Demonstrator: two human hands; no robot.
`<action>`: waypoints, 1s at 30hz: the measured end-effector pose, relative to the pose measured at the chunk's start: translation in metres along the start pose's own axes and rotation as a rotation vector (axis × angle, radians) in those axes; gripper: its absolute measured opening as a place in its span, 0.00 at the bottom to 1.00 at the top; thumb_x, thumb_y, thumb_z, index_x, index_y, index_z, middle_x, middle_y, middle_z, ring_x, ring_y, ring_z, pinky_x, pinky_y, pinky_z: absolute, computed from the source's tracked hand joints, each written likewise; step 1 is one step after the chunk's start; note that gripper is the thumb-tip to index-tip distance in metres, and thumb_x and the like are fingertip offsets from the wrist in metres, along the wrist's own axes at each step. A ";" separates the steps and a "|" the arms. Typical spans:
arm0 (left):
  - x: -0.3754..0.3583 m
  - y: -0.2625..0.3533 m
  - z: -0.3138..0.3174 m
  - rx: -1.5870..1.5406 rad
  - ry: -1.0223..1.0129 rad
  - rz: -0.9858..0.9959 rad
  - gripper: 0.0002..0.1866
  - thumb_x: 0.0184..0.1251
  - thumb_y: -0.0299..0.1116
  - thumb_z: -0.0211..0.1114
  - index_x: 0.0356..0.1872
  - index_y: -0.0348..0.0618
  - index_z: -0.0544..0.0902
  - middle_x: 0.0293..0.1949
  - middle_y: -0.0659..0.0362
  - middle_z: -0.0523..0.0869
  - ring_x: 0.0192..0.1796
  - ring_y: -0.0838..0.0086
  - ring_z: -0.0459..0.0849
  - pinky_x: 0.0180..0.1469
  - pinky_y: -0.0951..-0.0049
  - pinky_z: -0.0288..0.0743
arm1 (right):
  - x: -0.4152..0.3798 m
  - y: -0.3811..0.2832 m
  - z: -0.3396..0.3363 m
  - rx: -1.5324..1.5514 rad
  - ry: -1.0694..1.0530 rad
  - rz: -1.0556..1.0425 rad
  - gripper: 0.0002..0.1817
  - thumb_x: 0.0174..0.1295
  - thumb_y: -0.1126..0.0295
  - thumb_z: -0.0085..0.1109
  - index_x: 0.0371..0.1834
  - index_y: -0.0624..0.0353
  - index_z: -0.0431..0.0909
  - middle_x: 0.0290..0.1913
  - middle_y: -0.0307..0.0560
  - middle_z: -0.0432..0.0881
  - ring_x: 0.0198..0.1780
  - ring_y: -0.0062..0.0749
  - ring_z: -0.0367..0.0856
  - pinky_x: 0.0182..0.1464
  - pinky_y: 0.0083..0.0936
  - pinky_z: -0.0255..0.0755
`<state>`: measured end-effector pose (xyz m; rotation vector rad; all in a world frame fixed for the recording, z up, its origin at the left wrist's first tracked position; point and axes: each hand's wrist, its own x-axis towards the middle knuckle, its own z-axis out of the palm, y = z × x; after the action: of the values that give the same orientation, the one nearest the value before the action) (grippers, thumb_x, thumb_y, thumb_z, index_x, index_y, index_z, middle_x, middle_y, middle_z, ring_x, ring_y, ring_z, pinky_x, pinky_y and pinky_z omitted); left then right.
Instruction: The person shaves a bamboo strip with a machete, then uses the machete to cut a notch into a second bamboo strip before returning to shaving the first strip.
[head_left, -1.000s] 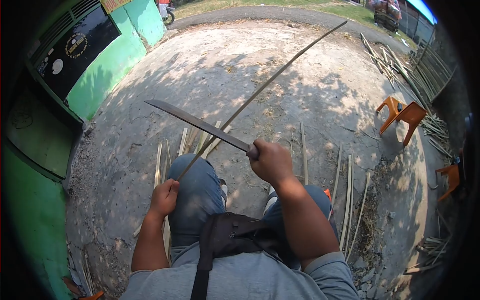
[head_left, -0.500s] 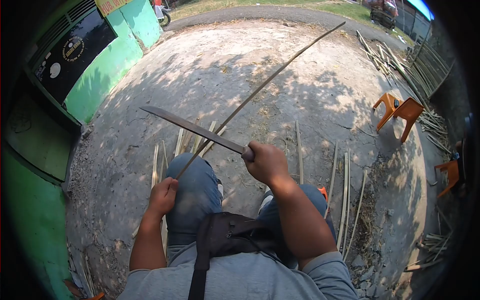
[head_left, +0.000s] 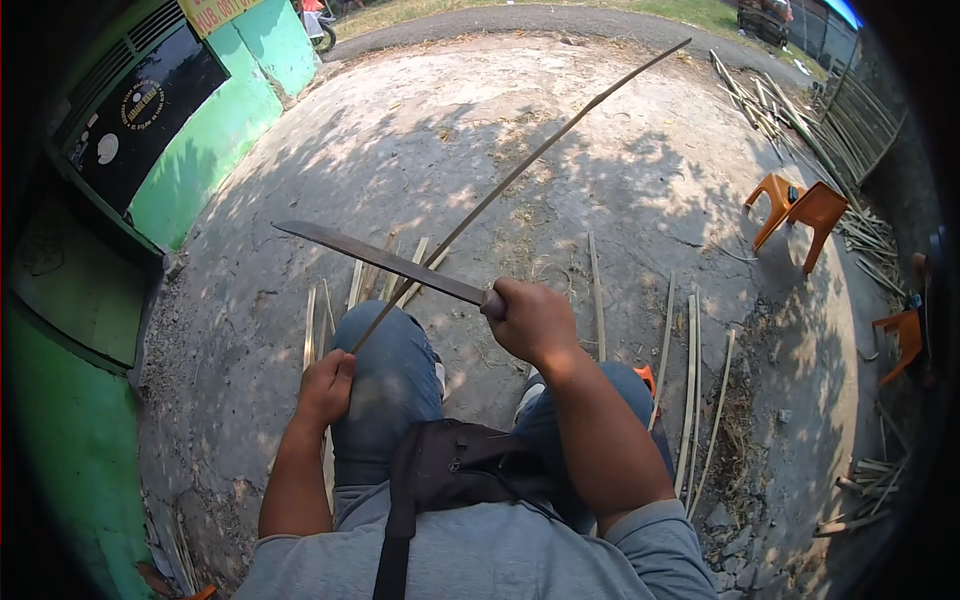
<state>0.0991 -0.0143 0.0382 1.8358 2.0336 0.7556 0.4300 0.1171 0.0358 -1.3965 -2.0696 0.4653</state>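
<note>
My left hand (head_left: 326,386) is closed round the near end of a long, thin bamboo strip (head_left: 530,162), beside my left knee. The strip slants up and away to the far right. In my right hand (head_left: 535,318) is the handle of a machete (head_left: 385,262), held over the gap between my knees. Its long dark blade points left and crosses the strip a little beyond my left knee. Several pale bamboo strips (head_left: 690,390) lie on the ground to the right of my legs, and more strips (head_left: 357,285) lie beyond my left knee.
Orange plastic chairs (head_left: 818,218) stand at the right. Behind them, bamboo pieces (head_left: 790,120) are heaped along the edge. A green wall (head_left: 215,165) runs along the left. Cracked concrete ground (head_left: 400,170) stretches to a road (head_left: 480,32). A black bag (head_left: 470,468) rests on my lap.
The machete blade has shifted slightly to the left and up along the strip. Both hands keep their hold, and the view has tilted a little.
</note>
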 end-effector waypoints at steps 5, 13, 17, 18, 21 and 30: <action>-0.001 0.007 0.000 -0.035 -0.022 0.005 0.27 0.85 0.53 0.57 0.33 0.37 0.76 0.24 0.47 0.76 0.27 0.60 0.75 0.35 0.60 0.71 | -0.005 -0.003 -0.007 -0.004 -0.028 0.007 0.14 0.69 0.52 0.66 0.35 0.50 0.84 0.30 0.53 0.87 0.35 0.57 0.88 0.38 0.52 0.80; -0.003 0.008 0.004 -0.042 -0.013 0.042 0.25 0.85 0.49 0.58 0.32 0.36 0.76 0.23 0.45 0.76 0.26 0.58 0.75 0.34 0.59 0.71 | 0.000 0.010 -0.007 -0.040 0.080 -0.002 0.12 0.67 0.55 0.68 0.34 0.50 0.84 0.31 0.53 0.88 0.36 0.57 0.89 0.38 0.52 0.80; -0.003 0.010 0.001 -0.005 -0.012 0.020 0.26 0.85 0.51 0.57 0.32 0.36 0.77 0.24 0.44 0.77 0.27 0.55 0.77 0.34 0.58 0.71 | 0.011 0.028 -0.005 0.002 0.166 0.134 0.11 0.66 0.57 0.68 0.34 0.51 0.84 0.31 0.55 0.88 0.36 0.57 0.89 0.39 0.53 0.80; -0.004 0.009 0.000 0.005 -0.019 0.007 0.26 0.85 0.51 0.57 0.32 0.35 0.77 0.24 0.44 0.78 0.27 0.53 0.77 0.34 0.57 0.71 | 0.012 0.027 -0.006 0.017 0.193 0.153 0.11 0.66 0.57 0.68 0.34 0.51 0.84 0.32 0.55 0.88 0.37 0.58 0.89 0.40 0.53 0.80; -0.003 0.009 -0.006 0.007 -0.061 -0.020 0.27 0.85 0.52 0.57 0.33 0.35 0.77 0.25 0.44 0.79 0.28 0.52 0.79 0.35 0.57 0.72 | 0.005 0.013 -0.005 -0.015 0.120 0.081 0.11 0.67 0.56 0.66 0.34 0.51 0.85 0.32 0.55 0.88 0.37 0.58 0.89 0.40 0.53 0.80; -0.004 -0.015 -0.018 -0.101 -0.141 -0.027 0.30 0.85 0.57 0.55 0.33 0.36 0.77 0.24 0.53 0.77 0.29 0.69 0.75 0.36 0.63 0.71 | 0.010 -0.001 0.008 -0.050 0.105 0.019 0.11 0.67 0.59 0.65 0.33 0.53 0.84 0.30 0.55 0.88 0.35 0.56 0.89 0.38 0.53 0.80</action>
<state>0.0774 -0.0223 0.0436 1.7503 1.8930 0.6876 0.4216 0.1258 0.0335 -1.4394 -1.9972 0.3426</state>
